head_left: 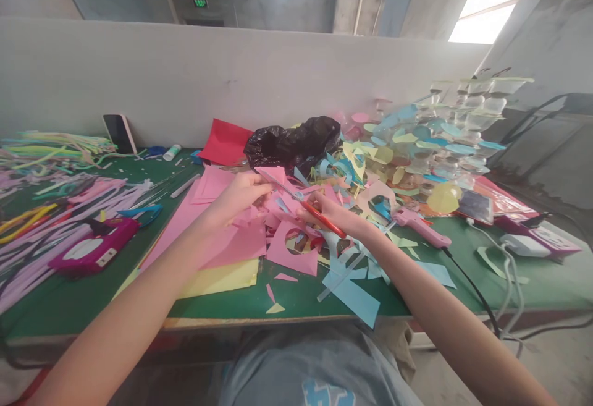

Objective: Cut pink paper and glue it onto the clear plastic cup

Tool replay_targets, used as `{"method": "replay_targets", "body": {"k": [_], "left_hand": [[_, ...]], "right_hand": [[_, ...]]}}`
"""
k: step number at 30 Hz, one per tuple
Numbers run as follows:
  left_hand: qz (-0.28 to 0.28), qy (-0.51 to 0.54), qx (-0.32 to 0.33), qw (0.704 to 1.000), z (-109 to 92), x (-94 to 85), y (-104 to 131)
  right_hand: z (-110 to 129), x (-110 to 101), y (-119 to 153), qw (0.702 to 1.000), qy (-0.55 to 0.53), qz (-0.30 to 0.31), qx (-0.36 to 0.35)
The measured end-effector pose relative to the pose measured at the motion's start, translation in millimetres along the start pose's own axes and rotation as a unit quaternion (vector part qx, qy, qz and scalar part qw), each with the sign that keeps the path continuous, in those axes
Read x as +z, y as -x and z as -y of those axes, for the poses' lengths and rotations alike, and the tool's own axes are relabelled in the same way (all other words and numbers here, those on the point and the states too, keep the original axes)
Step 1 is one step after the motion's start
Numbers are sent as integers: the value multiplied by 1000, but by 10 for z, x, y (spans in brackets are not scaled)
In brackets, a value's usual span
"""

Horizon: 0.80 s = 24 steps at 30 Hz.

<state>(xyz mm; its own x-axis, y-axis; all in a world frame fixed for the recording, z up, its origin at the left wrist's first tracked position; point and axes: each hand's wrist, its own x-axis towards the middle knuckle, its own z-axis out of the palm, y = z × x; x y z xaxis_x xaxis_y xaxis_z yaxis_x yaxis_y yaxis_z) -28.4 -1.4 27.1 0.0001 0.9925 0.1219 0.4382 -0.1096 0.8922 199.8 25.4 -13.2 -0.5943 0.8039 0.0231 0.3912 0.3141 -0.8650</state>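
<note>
In my right hand (331, 209) is a pair of scissors with red handles (319, 217); the blades (283, 187) point up and left toward my other hand. My left hand (245, 193) pinches a small piece of pink paper (273, 174), which meets the blade tips. Beneath my left hand lie large pink sheets (222, 248) on top of yellow sheets (222, 279). A pink offcut with a round hole (301, 262) rests to their right, among a heap of pink, blue and yellow scraps.
Behind the scraps sits a black plastic bag (296, 140) beside red paper (227, 141). To the right are a pink glue gun (421, 227), white cables and stacked clear plastic cups (477, 106). At left are a purple power strip (95, 248), pipe cleaners and a leaning phone (119, 134).
</note>
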Motion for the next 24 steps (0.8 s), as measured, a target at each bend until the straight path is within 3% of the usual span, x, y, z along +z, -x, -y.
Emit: {"method": "replay_targets", "body": {"k": [4,9,13,18,24], "left_hand": [[20,-4,-12,1000,-14,17,19],[12,6,-24,1000,-40,31,30],[2,26,-38,999,-40,43,37],[7,41,-20,999,21,67,38],[1,45,-9,999,40,112,58]], "right_hand": [[-6,14,-7,1000,18,3,3],[-44,40,-60,1000,2,-22,-2],[-5,35,-42,1000,-14,-4,6],[27,40,-9,1000,-10,6,-8],[-23,81,-47,999,-29,-23,-9]]}}
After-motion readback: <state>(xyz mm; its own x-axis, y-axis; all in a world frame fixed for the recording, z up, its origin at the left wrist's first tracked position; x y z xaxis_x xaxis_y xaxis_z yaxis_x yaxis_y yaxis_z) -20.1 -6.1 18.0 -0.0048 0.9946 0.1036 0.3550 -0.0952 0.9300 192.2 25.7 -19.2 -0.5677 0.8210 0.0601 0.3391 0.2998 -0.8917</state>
